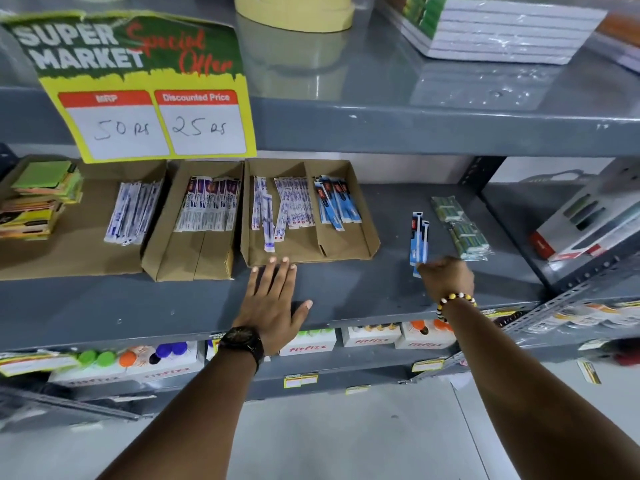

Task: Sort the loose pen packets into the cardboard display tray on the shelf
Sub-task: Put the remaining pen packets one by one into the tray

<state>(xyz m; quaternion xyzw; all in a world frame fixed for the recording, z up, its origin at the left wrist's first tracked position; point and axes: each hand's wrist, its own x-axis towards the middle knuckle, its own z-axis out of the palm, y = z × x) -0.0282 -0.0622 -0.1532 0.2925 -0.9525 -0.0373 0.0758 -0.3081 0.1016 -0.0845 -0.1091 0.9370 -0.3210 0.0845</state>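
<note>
Grey steel shelf (346, 289) at mid-frame: the loose blue pen packets (418, 239) are pinched at their near ends by the right hand (446, 277), the left hand (273, 299) is spread flat and empty before the cardboard display tray (346, 251), and one packet may well be dropped from so shallow a pinch.

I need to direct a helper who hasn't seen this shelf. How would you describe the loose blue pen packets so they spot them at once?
On the grey middle shelf, look right of the divided cardboard tray. The loose blue pen packets lie on bare metal at the right hand. They are long, narrow and bright blue, unlike the squat green packs just beyond.
</note>
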